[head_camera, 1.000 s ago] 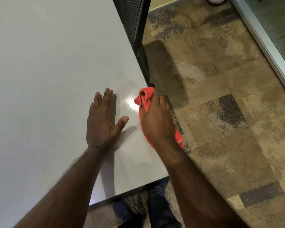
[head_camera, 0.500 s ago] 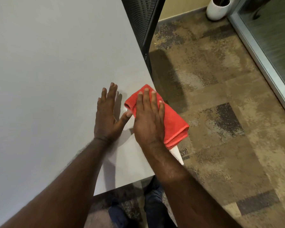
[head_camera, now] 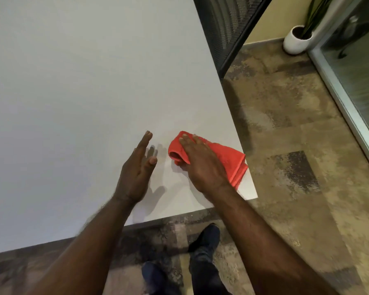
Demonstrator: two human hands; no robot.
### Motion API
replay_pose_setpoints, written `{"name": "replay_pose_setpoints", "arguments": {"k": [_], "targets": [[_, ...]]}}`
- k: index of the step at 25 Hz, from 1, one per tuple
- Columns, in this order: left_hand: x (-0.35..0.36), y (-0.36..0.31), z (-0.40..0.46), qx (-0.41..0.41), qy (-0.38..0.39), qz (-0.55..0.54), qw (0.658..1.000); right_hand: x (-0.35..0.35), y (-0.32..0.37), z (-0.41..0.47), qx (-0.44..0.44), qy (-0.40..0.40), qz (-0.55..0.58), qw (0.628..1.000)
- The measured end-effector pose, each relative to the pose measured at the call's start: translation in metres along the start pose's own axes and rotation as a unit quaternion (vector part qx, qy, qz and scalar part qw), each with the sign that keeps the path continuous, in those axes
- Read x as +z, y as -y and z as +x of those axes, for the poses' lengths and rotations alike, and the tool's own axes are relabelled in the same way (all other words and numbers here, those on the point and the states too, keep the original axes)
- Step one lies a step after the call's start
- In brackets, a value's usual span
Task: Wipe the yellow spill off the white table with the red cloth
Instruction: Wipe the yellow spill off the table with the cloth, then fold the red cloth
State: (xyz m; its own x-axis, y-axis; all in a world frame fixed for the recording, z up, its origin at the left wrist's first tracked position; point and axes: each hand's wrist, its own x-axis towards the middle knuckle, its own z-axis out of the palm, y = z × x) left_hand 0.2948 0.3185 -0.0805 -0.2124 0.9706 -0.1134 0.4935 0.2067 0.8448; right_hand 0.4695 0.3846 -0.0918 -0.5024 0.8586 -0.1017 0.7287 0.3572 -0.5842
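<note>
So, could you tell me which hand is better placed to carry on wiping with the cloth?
The right hand: it lies flat on the folded red cloth near the white table's corner. The left hand is open, empty and tilted on edge beside it. No yellow spill shows.

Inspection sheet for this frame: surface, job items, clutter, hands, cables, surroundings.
Surface: white table, no yellow spill visible.
Job's things: red cloth, folded, flat on the table near its right corner.
Clutter: nothing seen.
Grippers: right hand pressed flat on the cloth; left hand open, empty, tilted on edge beside the cloth, apart from it.
Cables: nothing seen.
Surroundings: patterned carpet; dark mesh panel behind the table; white plant pot; glass partition; person's dark shoes below.
</note>
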Motion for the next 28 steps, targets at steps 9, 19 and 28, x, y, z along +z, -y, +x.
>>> {"name": "replay_pose_setpoints", "arguments": {"k": [9,19,28], "targets": [[-0.066,0.005,-0.059,-0.218,0.032,-0.278,0.935,0.024,0.107,-0.046,-0.085,0.075,0.022,0.993],[-0.151,-0.024,-0.104,-0.149,0.047,-0.371,0.915,0.015,0.177,-0.109,-0.139,0.003,-0.077,0.987],[-0.246,-0.059,-0.137,-0.085,0.017,-0.368,0.926,0.004,0.206,-0.128,0.331,0.071,0.525,0.781]]}}
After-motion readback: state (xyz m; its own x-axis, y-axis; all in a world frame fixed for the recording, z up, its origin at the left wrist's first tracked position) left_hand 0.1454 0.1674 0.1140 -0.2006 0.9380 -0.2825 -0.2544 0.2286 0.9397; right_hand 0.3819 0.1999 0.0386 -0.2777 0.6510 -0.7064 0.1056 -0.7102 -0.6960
